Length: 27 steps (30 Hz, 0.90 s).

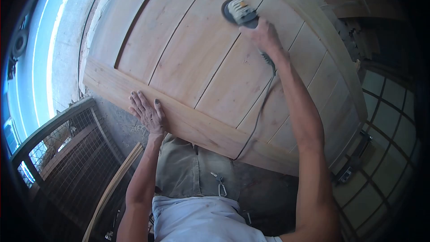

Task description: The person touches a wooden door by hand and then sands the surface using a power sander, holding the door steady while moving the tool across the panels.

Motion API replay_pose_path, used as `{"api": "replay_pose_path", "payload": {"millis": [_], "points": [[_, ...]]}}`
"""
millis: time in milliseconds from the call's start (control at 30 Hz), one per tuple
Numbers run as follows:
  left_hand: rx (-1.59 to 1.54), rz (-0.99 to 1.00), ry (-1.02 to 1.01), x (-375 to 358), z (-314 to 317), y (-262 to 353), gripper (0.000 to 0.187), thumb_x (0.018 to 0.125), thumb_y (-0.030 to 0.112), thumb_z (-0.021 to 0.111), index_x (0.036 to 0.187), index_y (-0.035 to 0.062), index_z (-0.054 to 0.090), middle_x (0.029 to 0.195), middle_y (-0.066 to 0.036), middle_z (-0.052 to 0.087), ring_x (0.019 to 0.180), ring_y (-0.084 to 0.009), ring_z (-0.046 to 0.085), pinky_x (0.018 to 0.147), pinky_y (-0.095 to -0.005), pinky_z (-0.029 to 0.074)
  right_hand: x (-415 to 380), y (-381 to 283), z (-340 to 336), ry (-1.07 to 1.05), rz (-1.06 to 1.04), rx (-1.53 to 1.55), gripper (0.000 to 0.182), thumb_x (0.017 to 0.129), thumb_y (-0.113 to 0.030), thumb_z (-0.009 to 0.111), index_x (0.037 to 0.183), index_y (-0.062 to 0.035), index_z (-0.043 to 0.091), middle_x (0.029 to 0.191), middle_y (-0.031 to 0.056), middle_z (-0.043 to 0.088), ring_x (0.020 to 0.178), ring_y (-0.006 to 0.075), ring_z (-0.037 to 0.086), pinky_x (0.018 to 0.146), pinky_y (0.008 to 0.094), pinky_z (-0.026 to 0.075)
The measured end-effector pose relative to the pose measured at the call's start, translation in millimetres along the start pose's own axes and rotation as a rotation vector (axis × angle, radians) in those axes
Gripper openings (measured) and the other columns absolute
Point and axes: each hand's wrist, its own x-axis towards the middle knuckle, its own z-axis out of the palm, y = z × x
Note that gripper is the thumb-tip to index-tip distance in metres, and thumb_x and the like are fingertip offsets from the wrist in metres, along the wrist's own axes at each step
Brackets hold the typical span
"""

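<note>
A large pale wooden door panel (pixel 192 67) with long grooves between its boards lies in front of me. My right hand (pixel 264 36) is wrapped round a power sander (pixel 241 11), whose dark round disc is on the panel's upper part. From the tool a black cord (pixel 264 103) runs down across the boards and over the near edge. My left hand (pixel 148 112) rests flat on the panel's near frame rail (pixel 188 118), at the left, fingers spread and holding nothing.
A wire-mesh wooden frame (pixel 67 143) stands at the lower left, beside thin wooden strips (pixel 114 179). A tiled or gridded surface (pixel 385 121) is at the right. More wood pieces (pixel 363 40) lie at the upper right. A bright street shows at the far left.
</note>
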Motion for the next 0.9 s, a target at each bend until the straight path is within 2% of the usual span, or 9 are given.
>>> {"api": "replay_pose_path", "payload": {"millis": [100, 167, 267, 400, 467, 600, 667, 767, 900], "points": [[-0.061, 0.03, 0.022, 24.4, 4.7, 29.0, 0.082, 0.114, 0.053, 0.051, 0.176, 0.0048, 0.029, 0.186, -0.019, 0.02, 0.174, -0.0374, 0.012, 0.138, -0.0626, 0.007, -48.1, -7.1, 1.2, -0.198, -0.073, -0.123, 0.064, 0.089, -0.055, 0.083, 0.121, -0.0003, 0.074, 0.109, 0.0298, 0.08, 0.106, 0.0494, 0.077, 0.093, 0.056, 0.062], [-0.112, 0.072, 0.036, 44.1, 4.3, 58.3, 0.082, 0.114, 0.052, 0.053, 0.176, 0.0057, 0.029, 0.186, -0.02, 0.02, 0.173, -0.0379, 0.013, 0.137, -0.0632, 0.009, -77.8, 7.0, 6.9, -0.214, -0.202, -0.123, 0.06, 0.091, -0.053, 0.082, 0.123, -0.0022, 0.074, 0.11, 0.0295, 0.079, 0.106, 0.0503, 0.077, 0.093, 0.0572, 0.062], [-0.17, 0.173, 0.085, 106.8, 25.7, 120.6, 0.081, 0.114, 0.055, 0.053, 0.176, 0.0075, 0.031, 0.185, -0.021, 0.022, 0.173, -0.0382, 0.014, 0.137, -0.0642, 0.009, -83.9, 31.6, -5.8, -0.109, -0.182, -0.109, 0.057, 0.089, -0.05, 0.083, 0.112, 0.0015, 0.077, 0.108, 0.031, 0.078, 0.109, 0.0502, 0.076, 0.092, 0.0548, 0.062], [-0.018, 0.282, 0.116, 163.2, 44.3, 186.1, 0.082, 0.113, 0.059, 0.052, 0.176, 0.0086, 0.033, 0.185, -0.019, 0.022, 0.173, -0.0377, 0.015, 0.138, -0.0641, 0.009, -34.8, 59.9, -50.6, -0.01, -0.032, -0.074, 0.059, 0.089, -0.05, 0.081, 0.116, 0.0026, 0.075, 0.108, 0.0306, 0.079, 0.107, 0.0495, 0.077, 0.093, 0.0547, 0.062], [-0.024, 0.265, 0.12, 166.9, 48.8, 193.3, 0.081, 0.114, 0.058, 0.051, 0.176, 0.0094, 0.034, 0.185, -0.018, 0.022, 0.173, -0.037, 0.015, 0.138, -0.0633, 0.008, -6.9, 74.7, -66.9, 0.046, 0.038, -0.003, 0.058, 0.089, -0.05, 0.082, 0.112, 0.0027, 0.076, 0.107, 0.031, 0.079, 0.108, 0.0498, 0.076, 0.092, 0.0529, 0.061], [-0.022, 0.244, 0.129, 169.0, 49.4, 196.2, 0.078, 0.114, 0.056, 0.05, 0.176, 0.0111, 0.034, 0.186, -0.018, 0.023, 0.173, -0.0357, 0.016, 0.138, -0.0623, 0.008, -0.9, 77.2, -75.8, -0.08, 0.057, -0.019, 0.058, 0.089, -0.05, 0.082, 0.112, 0.0027, 0.076, 0.105, 0.0307, 0.079, 0.107, 0.0493, 0.077, 0.091, 0.0529, 0.061], [-0.019, 0.242, 0.114, 167.3, 49.7, 198.3, 0.077, 0.114, 0.055, 0.049, 0.176, 0.0116, 0.034, 0.186, -0.017, 0.023, 0.173, -0.0354, 0.016, 0.138, -0.0621, 0.008, -16.6, 77.7, -47.0, -0.168, -0.007, -0.089, 0.057, 0.089, -0.05, 0.082, 0.112, 0.0025, 0.076, 0.103, 0.0302, 0.079, 0.106, 0.0494, 0.077, 0.091, 0.0532, 0.062], [-0.008, 0.231, 0.109, 168.4, 46.4, 196.8, 0.076, 0.114, 0.054, 0.049, 0.176, 0.012, 0.034, 0.186, -0.017, 0.022, 0.173, -0.0348, 0.015, 0.138, -0.0624, 0.007, -47.2, 58.4, -24.8, -0.089, -0.304, -0.068, 0.058, 0.089, -0.05, 0.083, 0.112, 0.0026, 0.076, 0.1, 0.0297, 0.079, 0.103, 0.0504, 0.077, 0.09, 0.0539, 0.062], [-0.004, 0.236, 0.105, 170.1, 48.7, 196.8, 0.075, 0.115, 0.051, 0.049, 0.176, 0.0122, 0.034, 0.186, -0.016, 0.022, 0.174, -0.0344, 0.015, 0.138, -0.0632, 0.007, -10.2, 45.7, -44.8, -0.099, -0.148, -0.052, 0.059, 0.088, -0.049, 0.084, 0.113, 0.0035, 0.076, 0.101, 0.0306, 0.078, 0.103, 0.0506, 0.077, 0.091, 0.0538, 0.063]]}}
